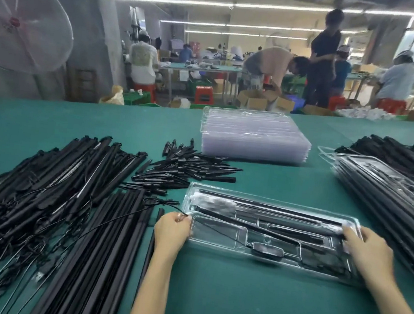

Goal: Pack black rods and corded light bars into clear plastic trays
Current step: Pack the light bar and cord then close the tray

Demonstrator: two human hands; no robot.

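Now both hands curled: left hand (172, 226) pinching cord (127, 216), right hand (365, 248) gripping tray (263, 260) end.

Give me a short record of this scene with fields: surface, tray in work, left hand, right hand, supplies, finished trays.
surface: green table
tray in work: clear tray holding black rods and a corded light bar
left hand: pinches the cord at the tray's left end
right hand: grips the tray's right end
supplies: empty tray stack, rod pile, spike pile
finished trays: filled stack, right
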